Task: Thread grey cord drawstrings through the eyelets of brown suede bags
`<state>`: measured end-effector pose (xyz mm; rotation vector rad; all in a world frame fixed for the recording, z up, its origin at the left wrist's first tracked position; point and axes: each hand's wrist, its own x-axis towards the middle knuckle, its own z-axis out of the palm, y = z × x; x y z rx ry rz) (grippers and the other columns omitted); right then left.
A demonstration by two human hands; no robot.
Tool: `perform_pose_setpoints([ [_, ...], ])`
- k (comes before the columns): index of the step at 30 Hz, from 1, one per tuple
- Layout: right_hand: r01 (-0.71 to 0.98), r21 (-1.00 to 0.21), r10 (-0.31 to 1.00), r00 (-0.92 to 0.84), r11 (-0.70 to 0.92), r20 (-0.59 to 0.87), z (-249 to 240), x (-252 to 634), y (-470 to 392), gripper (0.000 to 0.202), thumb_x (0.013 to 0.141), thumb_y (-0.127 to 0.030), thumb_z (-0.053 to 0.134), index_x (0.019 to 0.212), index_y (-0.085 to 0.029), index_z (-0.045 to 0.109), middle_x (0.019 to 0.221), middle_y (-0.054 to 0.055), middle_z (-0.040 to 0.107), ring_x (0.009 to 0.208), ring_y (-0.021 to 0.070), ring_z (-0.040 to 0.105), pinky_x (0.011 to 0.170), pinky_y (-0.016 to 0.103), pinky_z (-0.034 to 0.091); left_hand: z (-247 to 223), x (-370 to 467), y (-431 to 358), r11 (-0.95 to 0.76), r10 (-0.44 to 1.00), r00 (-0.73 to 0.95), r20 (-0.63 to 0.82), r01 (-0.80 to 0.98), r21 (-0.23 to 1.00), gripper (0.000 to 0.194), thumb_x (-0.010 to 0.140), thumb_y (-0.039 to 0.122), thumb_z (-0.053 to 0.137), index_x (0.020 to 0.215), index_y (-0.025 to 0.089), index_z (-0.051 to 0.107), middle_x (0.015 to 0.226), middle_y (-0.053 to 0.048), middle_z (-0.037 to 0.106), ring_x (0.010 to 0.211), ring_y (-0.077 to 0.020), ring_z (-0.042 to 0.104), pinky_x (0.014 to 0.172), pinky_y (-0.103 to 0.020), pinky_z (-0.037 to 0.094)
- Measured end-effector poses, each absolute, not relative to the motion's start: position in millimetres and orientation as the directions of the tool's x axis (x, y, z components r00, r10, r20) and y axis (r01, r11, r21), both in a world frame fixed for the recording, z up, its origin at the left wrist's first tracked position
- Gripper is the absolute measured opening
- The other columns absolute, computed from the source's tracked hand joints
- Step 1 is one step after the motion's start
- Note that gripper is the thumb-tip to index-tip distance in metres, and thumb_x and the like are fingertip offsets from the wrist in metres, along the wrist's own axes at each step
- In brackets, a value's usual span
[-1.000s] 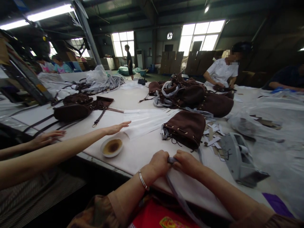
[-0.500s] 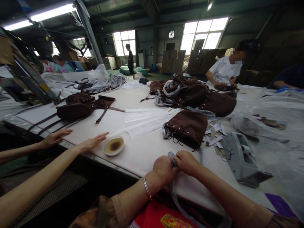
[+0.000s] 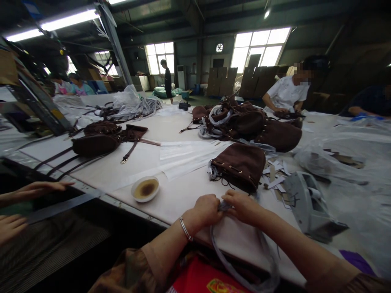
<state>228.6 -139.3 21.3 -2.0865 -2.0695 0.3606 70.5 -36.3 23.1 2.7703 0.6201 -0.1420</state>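
Observation:
Near the table's front edge, my left hand and my right hand are closed close together on a strap wrapped in greyish plastic. The strap hangs in a long loop below both hands, over a red item. Just beyond them lies a dark brown drawstring bag with metal eyelets. To the left, a white dish holds yellowish liquid with a dark patch.
Brown bags are piled mid-table; more bags lie left. A grey tape dispenser, card strips and clear plastic are at right. A neighbour's hands are far left. People work across the table.
The wrapped strap now hangs in a wider loop, and my hands have shifted slightly. The neighbour's hands have drawn back left from the dish, with a pale strip now beside them.

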Motion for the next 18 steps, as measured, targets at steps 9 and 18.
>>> perform_pose_setpoints([
  [9,0.915,-0.118,0.922,0.383,-0.387,-0.052,1.1,200.5,-133.5,0.028,0.082,-0.042,0.055,0.086,-0.016,0.066,0.091,0.011,0.069,0.083,0.0231,0.063,0.064,0.030,0.034,17.1,59.0,-50.3,-0.784,0.525,0.828,-0.194,0.560,0.269,0.034,0.090,0.032,0.041,0.096,0.014,0.070,0.096,-0.015,0.072,0.091,-0.0276,0.069,0.080,-0.037,0.054],
  [18,0.900,-0.296,0.941,0.265,-0.319,-0.208,17.1,202.8,-135.4,0.033,0.088,-0.032,0.046,0.073,-0.016,0.070,0.080,0.012,0.073,0.075,0.0212,0.063,0.062,0.030,0.032,21.7,63.3,-65.7,-0.759,0.537,0.817,-0.212,0.577,0.300,0.041,0.085,0.053,0.052,0.097,0.018,0.070,0.096,-0.012,0.073,0.091,-0.0276,0.069,0.078,-0.034,0.054],
])
